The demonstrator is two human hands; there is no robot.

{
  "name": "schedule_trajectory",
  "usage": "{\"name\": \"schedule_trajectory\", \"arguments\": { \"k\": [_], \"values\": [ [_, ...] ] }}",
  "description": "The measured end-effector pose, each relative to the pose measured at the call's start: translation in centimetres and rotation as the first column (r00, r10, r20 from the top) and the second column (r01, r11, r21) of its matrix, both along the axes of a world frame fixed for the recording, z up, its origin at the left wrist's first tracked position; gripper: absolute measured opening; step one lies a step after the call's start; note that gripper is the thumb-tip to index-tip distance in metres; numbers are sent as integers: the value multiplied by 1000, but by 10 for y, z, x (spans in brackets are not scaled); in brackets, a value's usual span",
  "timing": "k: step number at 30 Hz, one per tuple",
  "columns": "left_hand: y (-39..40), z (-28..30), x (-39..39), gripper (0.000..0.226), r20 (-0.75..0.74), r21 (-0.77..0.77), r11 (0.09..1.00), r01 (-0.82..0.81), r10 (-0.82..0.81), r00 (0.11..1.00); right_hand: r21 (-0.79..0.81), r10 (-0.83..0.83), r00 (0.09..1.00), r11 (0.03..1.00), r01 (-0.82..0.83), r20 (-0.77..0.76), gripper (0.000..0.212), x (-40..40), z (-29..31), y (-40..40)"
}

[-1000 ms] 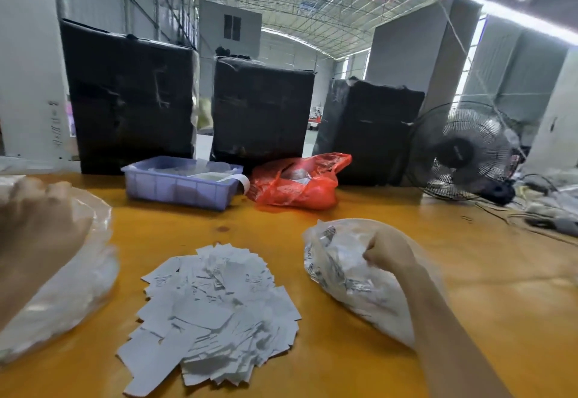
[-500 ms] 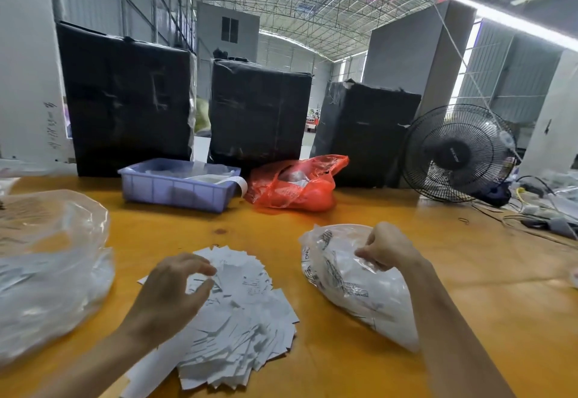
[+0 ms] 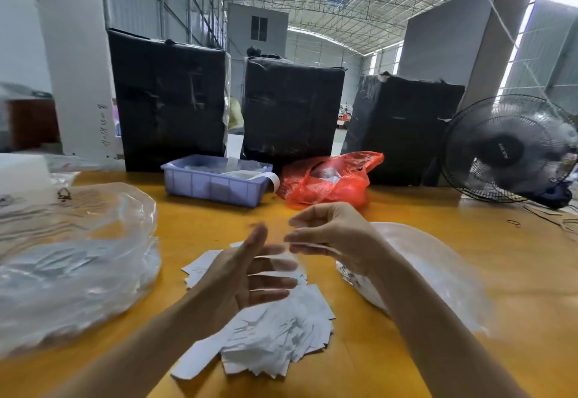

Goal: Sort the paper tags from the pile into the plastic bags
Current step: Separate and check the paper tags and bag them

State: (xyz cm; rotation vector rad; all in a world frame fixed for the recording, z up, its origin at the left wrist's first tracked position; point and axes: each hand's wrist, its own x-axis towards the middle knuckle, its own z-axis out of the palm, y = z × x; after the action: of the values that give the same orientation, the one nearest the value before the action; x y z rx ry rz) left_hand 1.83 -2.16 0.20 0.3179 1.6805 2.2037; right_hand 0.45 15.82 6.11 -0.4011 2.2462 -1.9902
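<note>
A person is sorting paper tags at a yellow table [image 3: 469, 272], both hands hovering over the pile.

The left hand [image 3: 247, 275] is held open above the pile of tags [image 3: 281, 329], fingers straight and holding nothing. The right hand [image 3: 331, 235] is hanging just beside it with fingers loosely curled; motion blur is hiding whether a tag is pinched there, so its grip cannot be told. The tags are lying loose in the middle of the table, between a clear bag [image 3: 78, 257] on the left and a second bag [image 3: 438, 272] on the right, which is partly hidden by the right forearm. A fan [image 3: 506, 147] is standing at the table's far right; if it is running, its draught could be scattering the light tags, and a hurried grab could be lifting several at once into the wrong bag.
</note>
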Motion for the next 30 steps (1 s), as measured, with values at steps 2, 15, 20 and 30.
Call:
{"name": "schedule_trajectory", "arguments": {
  "k": [2, 15, 20, 30],
  "values": [
    [0, 3, 3, 77, -3, 0, 1000, 6, -6, 1000, 15, -5, 1000, 1000, 5, -31, 21, 0, -12, -19],
    [-14, 2, -3, 17, -22, -42, 958, -283, 282, 959, 49, -335, 921, 935, 351, -200, 24, -10, 11, 37],
    [-15, 0, -5, 8, 9, -25, 957, -289, 290, 957, 586, -604, 787, 595, 550, -127, 13, -26, -5, 126],
    [-22, -3, -8, 9, -139, -260, 907, -331, 304, 943, 774, -392, 704, -36, 632, -592, 29, -15, 17, 95]
  ]
}}
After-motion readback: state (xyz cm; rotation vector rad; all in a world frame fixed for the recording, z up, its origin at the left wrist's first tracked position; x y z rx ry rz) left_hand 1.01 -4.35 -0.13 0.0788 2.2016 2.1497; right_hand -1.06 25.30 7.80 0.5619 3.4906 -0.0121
